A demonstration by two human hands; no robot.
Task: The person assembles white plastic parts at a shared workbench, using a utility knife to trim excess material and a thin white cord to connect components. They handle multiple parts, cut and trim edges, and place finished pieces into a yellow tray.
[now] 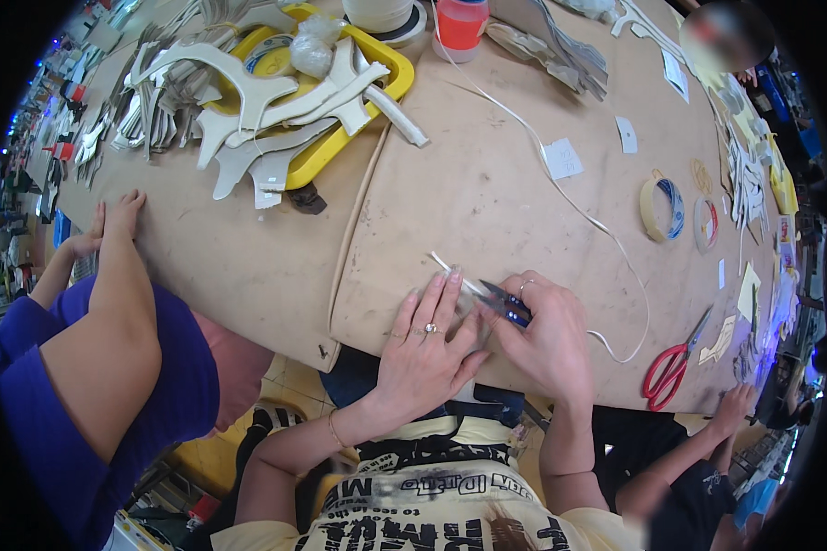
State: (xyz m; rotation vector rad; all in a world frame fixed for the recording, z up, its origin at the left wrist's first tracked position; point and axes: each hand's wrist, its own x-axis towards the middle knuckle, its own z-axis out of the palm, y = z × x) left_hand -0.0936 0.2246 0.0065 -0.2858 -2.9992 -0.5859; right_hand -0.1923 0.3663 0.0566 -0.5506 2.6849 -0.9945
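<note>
My left hand point(427, 349) lies at the table's near edge, its fingers pressed over a white cord point(606, 230), whose short end sticks out past the fingertips. In my right hand point(551, 335) is a small pair of dark blue thread snips point(512, 310), fingers wrapped round it. Its blades point left, close to the cord beside my left fingertips. Whether the blades touch the cord I cannot tell. From the far side of the table the cord runs down and curves back behind my right hand.
A yellow tray point(397, 78) heaped with pale curved pieces stands far left. Red-handled scissors point(669, 372) lie at right, below a roll of tape point(662, 209). A red-and-white container point(461, 28) stands at the back. Co-workers' arms point(124, 303) show at both sides.
</note>
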